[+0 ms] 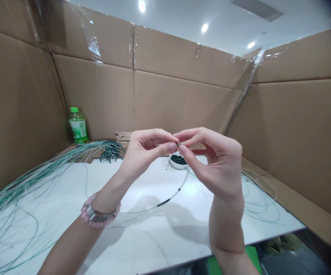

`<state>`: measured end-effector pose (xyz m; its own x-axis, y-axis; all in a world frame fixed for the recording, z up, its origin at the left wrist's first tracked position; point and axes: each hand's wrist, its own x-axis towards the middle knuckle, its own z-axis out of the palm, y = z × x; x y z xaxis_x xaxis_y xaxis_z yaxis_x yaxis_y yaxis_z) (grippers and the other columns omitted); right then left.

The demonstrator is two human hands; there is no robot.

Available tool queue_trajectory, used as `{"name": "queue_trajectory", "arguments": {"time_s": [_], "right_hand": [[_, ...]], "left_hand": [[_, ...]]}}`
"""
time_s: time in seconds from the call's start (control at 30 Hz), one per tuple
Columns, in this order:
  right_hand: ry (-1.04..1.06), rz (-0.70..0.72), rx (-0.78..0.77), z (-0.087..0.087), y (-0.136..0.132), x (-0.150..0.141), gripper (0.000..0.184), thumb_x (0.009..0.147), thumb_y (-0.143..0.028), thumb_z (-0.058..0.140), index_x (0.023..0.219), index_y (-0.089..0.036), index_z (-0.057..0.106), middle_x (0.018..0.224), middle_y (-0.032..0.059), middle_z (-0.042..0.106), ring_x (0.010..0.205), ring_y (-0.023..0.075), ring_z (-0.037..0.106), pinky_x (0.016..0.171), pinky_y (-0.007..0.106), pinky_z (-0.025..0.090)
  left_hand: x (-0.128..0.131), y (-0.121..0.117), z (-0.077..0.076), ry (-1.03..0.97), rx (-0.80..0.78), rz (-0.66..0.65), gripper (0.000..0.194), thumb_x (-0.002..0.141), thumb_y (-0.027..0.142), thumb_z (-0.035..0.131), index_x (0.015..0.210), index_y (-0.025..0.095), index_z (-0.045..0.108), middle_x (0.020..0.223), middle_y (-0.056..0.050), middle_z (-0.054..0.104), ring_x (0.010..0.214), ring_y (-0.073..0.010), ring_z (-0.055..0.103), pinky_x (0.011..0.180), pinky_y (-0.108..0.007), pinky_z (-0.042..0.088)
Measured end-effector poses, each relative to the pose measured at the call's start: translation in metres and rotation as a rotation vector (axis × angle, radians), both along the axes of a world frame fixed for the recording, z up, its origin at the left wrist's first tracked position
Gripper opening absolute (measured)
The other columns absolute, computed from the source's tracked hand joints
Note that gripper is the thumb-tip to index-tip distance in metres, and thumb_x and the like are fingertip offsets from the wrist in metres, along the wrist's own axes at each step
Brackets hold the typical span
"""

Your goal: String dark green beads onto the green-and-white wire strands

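Observation:
My left hand and my right hand meet at their fingertips above the table, both closed in a pinch. A tiny dark piece shows between the fingertips, too small to name. A thin wire rises to the right thumb and passes behind it, so its upper end is hidden. Dark beads sit in a short row along this wire, with another small one higher up. Just behind the fingers stands a white bowl of small dark beads. A few loose beads lie beside the bowl.
Long green and white wires spread over the left side, ending in a dark beaded bunch. More loops of wire lie at right. A green bottle stands back left. Cardboard walls enclose the white table.

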<state>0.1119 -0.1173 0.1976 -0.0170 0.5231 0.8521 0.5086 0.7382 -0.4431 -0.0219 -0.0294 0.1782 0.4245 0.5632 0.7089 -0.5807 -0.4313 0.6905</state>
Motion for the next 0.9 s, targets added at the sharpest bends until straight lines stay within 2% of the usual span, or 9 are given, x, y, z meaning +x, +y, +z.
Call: {"name": "queue_trajectory", "arguments": {"time_s": [0.13, 0.27, 0.43, 0.9], "right_hand": [[-0.002, -0.007, -0.005, 0.0003, -0.0005, -0.0005, 0.014, 0.077, -0.007, 0.063, 0.075, -0.021, 0.064, 0.091, 0.0003, 0.069, 0.081, 0.0132, 0.067, 0.062, 0.024, 0.062], [-0.004, -0.016, -0.008, 0.0007, -0.0006, -0.0008, 0.014, 0.077, -0.007, 0.064, 0.074, -0.020, 0.064, 0.092, 0.0002, 0.069, 0.082, 0.0130, 0.067, 0.062, 0.023, 0.062], [-0.002, -0.001, -0.005, 0.0013, -0.0008, -0.0022, 0.014, 0.076, -0.006, 0.064, 0.074, -0.020, 0.064, 0.090, -0.0003, 0.070, 0.082, 0.0125, 0.067, 0.062, 0.022, 0.061], [-0.019, -0.001, 0.021, 0.0016, -0.0027, 0.0002, 0.015, 0.076, -0.005, 0.065, 0.075, -0.020, 0.066, 0.090, -0.0007, 0.071, 0.080, 0.0125, 0.068, 0.061, 0.022, 0.061]], "left_hand": [[0.0001, 0.0008, -0.0010, 0.015, -0.019, 0.028, 0.005, 0.070, 0.020, 0.076, 0.075, 0.021, 0.073, 0.075, 0.000, 0.072, 0.069, -0.0127, 0.069, 0.063, -0.022, 0.060], [0.0008, 0.0020, -0.0013, 0.003, -0.015, 0.076, 0.010, 0.067, 0.022, 0.078, 0.075, 0.020, 0.072, 0.074, 0.000, 0.073, 0.068, -0.0124, 0.070, 0.062, -0.019, 0.060], [0.0001, 0.0014, -0.0004, -0.009, -0.014, 0.042, 0.007, 0.068, 0.018, 0.077, 0.071, 0.020, 0.071, 0.071, 0.001, 0.072, 0.066, -0.0112, 0.070, 0.061, -0.018, 0.059], [-0.0037, -0.0060, 0.0037, 0.023, -0.002, 0.091, 0.005, 0.070, 0.018, 0.076, 0.073, 0.020, 0.073, 0.073, 0.000, 0.073, 0.068, -0.0131, 0.069, 0.063, -0.023, 0.061]]}}
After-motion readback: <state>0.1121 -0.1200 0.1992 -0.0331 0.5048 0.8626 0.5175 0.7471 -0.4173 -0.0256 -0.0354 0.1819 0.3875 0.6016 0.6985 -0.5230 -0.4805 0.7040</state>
